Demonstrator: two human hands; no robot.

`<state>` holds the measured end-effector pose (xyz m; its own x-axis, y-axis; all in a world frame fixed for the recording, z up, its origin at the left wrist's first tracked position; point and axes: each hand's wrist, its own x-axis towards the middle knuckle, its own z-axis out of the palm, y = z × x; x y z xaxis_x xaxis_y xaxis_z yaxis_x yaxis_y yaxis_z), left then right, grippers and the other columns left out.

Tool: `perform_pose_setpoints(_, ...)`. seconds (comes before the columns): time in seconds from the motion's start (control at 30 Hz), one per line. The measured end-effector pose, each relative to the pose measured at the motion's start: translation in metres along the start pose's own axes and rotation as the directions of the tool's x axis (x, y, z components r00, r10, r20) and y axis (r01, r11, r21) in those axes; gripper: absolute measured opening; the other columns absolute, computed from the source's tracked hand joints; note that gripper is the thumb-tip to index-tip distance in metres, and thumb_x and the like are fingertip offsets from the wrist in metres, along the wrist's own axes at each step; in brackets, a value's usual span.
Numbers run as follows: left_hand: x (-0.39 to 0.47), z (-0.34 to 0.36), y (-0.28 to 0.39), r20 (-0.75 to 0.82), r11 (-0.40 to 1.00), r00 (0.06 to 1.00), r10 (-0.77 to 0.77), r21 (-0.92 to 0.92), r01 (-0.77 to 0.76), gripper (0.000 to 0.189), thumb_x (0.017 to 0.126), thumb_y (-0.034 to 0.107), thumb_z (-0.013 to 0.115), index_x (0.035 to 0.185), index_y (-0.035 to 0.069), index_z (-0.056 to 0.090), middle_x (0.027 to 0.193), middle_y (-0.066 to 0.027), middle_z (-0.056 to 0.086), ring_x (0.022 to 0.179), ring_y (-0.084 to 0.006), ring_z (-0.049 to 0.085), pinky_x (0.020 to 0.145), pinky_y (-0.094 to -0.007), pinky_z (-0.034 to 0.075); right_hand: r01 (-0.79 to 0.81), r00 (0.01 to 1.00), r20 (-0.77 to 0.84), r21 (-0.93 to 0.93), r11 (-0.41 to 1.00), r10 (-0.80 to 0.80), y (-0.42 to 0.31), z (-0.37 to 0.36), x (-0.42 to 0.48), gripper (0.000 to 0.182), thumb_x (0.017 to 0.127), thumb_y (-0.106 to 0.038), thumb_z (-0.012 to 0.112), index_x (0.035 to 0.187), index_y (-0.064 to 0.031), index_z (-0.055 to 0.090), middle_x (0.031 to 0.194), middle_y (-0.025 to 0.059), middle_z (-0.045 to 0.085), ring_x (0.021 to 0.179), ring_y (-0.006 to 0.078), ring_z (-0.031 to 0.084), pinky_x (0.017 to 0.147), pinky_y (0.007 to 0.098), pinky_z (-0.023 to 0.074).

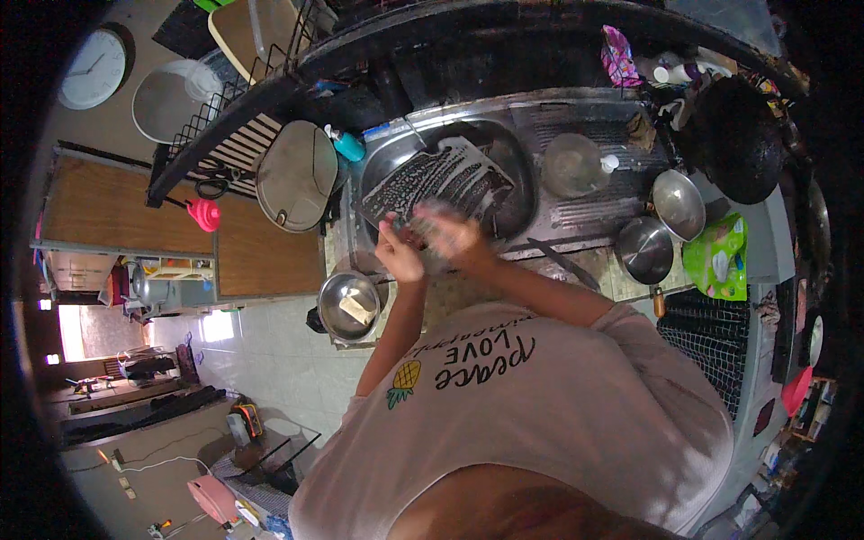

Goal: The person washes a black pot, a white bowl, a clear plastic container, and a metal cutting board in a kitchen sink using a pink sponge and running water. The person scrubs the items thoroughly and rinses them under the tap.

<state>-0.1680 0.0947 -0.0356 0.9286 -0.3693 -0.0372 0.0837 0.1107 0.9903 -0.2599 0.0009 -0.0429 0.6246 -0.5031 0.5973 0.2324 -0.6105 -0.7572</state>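
Both of my hands are raised close together over the near edge of a stainless steel sink (378,162). My left hand (399,255) has its fingers partly spread and bent; whether it touches something small between the hands cannot be made out. My right hand (452,233) is blurred by motion, its fingertips near the left hand's. Beyond them a dark flat panel or tray (439,179) covered with white suds lies tilted in the basin. A steel bowl (347,307) with a pale yellow block in it stands to the left of my left forearm.
A plastic bowl (574,165) sits on the drainboard (580,212). A knife (563,263) lies along its near edge. At right are a steel pan (644,250), a steel bowl (678,204), a black wok (736,142) and a green pouch (719,260). A turquoise bottle (349,146) stands behind left, beside a round lid (297,177).
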Motion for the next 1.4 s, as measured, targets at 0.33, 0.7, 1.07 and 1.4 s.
perform_pose_setpoints(0.33,-0.001,0.01,0.012,-0.134,0.993,0.986,-0.097,-0.074,0.087,0.039,0.095,0.039,0.04,0.103,0.003,0.051,0.061,-0.0011,0.045,0.049,-0.008,0.039,0.043,-0.0225,0.035,0.083,0.994,0.087,-0.115,0.99,-0.073,0.006,0.006,-0.007,0.038,0.081,-0.009,0.053,0.119,-0.008,0.054,0.114,0.0149,0.058,0.106,0.0278,0.055,0.087,0.0373,0.0452)
perform_pose_setpoints(0.7,0.003,-0.011,0.018,0.126,0.996,0.991,-0.031,-0.075,0.041,0.053,0.094,0.048,0.036,0.106,-0.001,0.053,0.068,-0.0059,0.054,0.058,-0.0156,0.052,0.055,-0.0283,0.045,-0.738,0.675,-0.286,-0.272,0.618,0.68,0.182,-0.071,0.02,0.033,0.085,-0.028,0.05,0.104,-0.0027,0.059,0.095,0.0182,0.062,0.085,0.0323,0.06,0.074,0.043,0.0478)
perform_pose_setpoints(1.07,0.051,-0.039,-0.001,0.33,0.637,0.923,-0.199,-0.672,0.378,0.04,0.082,0.032,0.051,0.109,0.003,0.053,0.113,-0.0168,0.054,0.101,-0.0279,0.053,0.094,-0.0434,0.039,-0.097,0.845,0.074,0.995,0.015,0.53,0.149,-0.114,0.024,0.035,0.086,-0.038,0.049,0.102,-0.0075,0.056,0.087,0.0094,0.059,0.078,0.0225,0.059,0.071,0.0328,0.0478)
perform_pose_setpoints(1.4,-0.002,-0.007,0.047,0.25,0.684,0.792,-0.557,-0.403,0.608,0.048,0.087,0.041,0.056,0.116,0.003,0.051,0.07,-0.0007,0.05,0.059,-0.0106,0.046,0.059,-0.0212,0.04,-0.14,0.937,0.187,-0.571,0.809,0.294,0.091,-0.093,0.055,0.03,0.09,-0.022,0.045,0.101,0.0006,0.059,0.097,0.0202,0.06,0.086,0.0337,0.059,0.074,0.0431,0.0474)
